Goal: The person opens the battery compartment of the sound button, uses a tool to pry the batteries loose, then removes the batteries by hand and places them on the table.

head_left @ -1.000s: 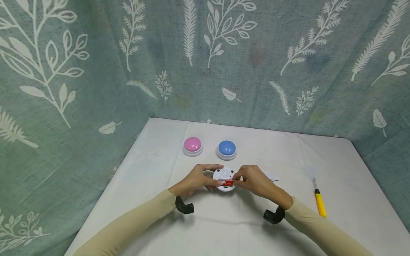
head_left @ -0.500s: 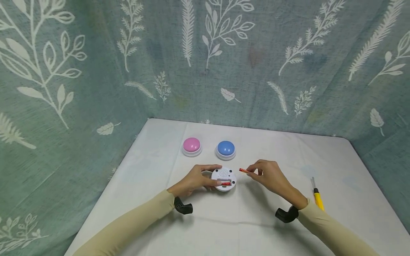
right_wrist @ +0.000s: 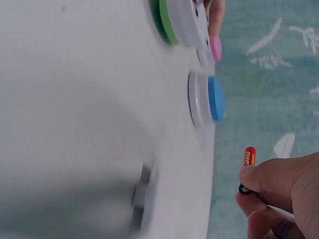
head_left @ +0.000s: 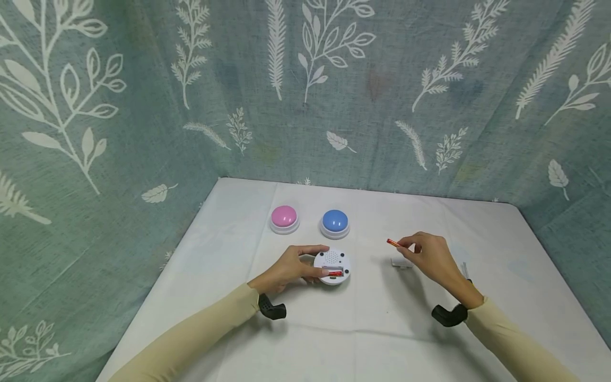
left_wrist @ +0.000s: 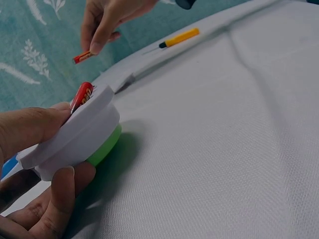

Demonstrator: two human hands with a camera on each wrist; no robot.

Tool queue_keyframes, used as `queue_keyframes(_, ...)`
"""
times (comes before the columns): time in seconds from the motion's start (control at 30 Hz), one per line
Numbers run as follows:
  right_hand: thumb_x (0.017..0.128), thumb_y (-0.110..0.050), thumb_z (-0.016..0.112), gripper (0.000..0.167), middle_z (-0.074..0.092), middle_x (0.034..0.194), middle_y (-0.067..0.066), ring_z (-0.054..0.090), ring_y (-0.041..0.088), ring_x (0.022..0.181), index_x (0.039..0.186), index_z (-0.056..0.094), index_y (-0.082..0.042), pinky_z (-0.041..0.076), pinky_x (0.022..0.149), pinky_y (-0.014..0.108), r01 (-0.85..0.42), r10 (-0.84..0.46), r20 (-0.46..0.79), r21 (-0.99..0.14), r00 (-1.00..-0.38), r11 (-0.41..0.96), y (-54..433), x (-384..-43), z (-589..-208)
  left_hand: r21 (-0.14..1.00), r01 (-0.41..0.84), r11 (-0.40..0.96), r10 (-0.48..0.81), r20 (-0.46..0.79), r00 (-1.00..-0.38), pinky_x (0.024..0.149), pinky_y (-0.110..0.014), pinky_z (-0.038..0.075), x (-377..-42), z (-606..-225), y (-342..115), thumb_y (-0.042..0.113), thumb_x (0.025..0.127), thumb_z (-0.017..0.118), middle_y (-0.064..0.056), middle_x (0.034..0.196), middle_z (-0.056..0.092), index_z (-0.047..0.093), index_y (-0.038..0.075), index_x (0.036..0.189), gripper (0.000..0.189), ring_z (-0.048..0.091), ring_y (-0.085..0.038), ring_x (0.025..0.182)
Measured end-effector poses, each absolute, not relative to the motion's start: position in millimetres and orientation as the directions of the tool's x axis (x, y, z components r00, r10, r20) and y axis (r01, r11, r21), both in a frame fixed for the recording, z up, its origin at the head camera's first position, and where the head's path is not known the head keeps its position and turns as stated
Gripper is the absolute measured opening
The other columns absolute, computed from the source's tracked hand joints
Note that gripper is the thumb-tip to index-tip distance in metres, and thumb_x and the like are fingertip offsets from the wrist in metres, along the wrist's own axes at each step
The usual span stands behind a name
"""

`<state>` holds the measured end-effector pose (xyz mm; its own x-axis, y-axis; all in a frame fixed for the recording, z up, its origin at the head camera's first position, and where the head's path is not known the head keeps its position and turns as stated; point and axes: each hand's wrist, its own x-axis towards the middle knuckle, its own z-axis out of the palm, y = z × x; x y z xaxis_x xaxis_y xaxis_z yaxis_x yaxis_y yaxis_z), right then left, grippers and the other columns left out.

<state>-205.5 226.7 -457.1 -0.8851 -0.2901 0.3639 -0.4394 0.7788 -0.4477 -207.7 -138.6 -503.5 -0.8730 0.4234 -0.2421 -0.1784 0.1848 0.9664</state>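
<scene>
My left hand (head_left: 312, 261) grips a round button device (head_left: 334, 260) turned upside down, white base up and green dome (left_wrist: 105, 146) against the table. One red battery (head_left: 335, 274) lies in its open compartment. My right hand (head_left: 404, 247) is off to the right of the device, above the table, and pinches a second red battery (head_left: 393, 243) between thumb and fingertips. In the right wrist view that battery (right_wrist: 248, 160) sticks up from my fingers (right_wrist: 279, 191). A small white cover piece (head_left: 400, 263) lies on the cloth just below the right hand.
A pink button (head_left: 284, 218) and a blue button (head_left: 335, 223) stand side by side behind the device. A yellow-handled screwdriver (left_wrist: 180, 38) lies at the right, mostly hidden behind my right wrist in the head view. Leaf-print cloth walls surround the white table (head_left: 363, 329).
The right hand lifted one battery out of the device and carried it rightward, away from the compartment. The left hand kept its hold and stayed put.
</scene>
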Motion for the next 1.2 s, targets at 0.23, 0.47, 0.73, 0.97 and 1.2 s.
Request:
queue_keyframes(0.23,0.086,-0.007,0.082,0.007,0.074,0.086,0.007,0.05,0.012,0.062,0.093,0.082,-0.007,0.038,0.05,0.027,-0.394,-0.216,0.4,-0.444,-0.891,0.805,253.0,-210.5,-457.7,0.968,-0.177,0.179,0.43,-0.239,-0.871,0.068,-0.035,0.06,-208.5,-504.4,-139.1,0.021,0.077,0.093,-0.014,0.127,0.063,0.069,0.029,0.135,0.063,0.072,-0.025,0.076)
queue_keyframes(0.47,0.089,-0.008,0.08,0.011,0.075,0.089,0.015,0.058,0.019,0.066,0.097,0.081,-0.001,0.041,0.05,0.028,-0.307,-0.141,0.371,-0.438,-0.918,0.845,281.8,-214.7,-458.3,0.97,-0.174,0.168,0.431,-0.231,-0.872,0.066,-0.036,0.06,-209.0,-505.3,-139.4,0.021,0.077,0.093,-0.011,0.131,0.062,0.07,0.028,0.134,0.061,0.073,-0.027,0.077)
queue_keyframes(0.73,0.092,-0.01,0.076,0.017,0.075,0.092,0.022,0.066,0.033,0.072,0.1,0.079,0.004,0.043,0.051,0.031,-0.205,-0.054,0.333,-0.439,-0.941,0.875,311.7,-220.7,-465.0,0.97,-0.181,0.161,0.428,-0.234,-0.873,0.066,-0.035,0.06,-208.5,-505.7,-138.9,0.021,0.077,0.093,-0.009,0.131,0.062,0.069,0.027,0.134,0.062,0.073,-0.027,0.077)
queue_keyframes(0.97,0.096,-0.016,0.071,0.027,0.074,0.095,0.026,0.061,0.028,0.065,0.107,0.076,0.008,0.042,0.049,0.032,-0.029,0.093,0.234,-0.47,-0.968,0.882,335.5,-227.6,-474.3,0.968,-0.186,0.167,0.426,-0.241,-0.872,0.067,-0.036,0.06,-208.7,-505.4,-139.3,0.021,0.077,0.093,-0.01,0.13,0.062,0.069,0.027,0.134,0.062,0.073,-0.028,0.078)
queue_keyframes(1.2,0.097,-0.018,0.068,0.033,0.072,0.1,0.029,0.059,0.032,0.075,0.109,0.072,0.013,0.042,0.054,0.032,0.13,0.218,0.129,-0.486,-0.967,0.864,357.2,-233.4,-481.4,0.968,-0.192,0.164,0.429,-0.245,-0.869,0.069,-0.037,0.06,-210.3,-507.8,-139.1,0.02,0.077,0.093,-0.013,0.127,0.064,0.068,0.027,0.135,0.063,0.074,-0.029,0.078)
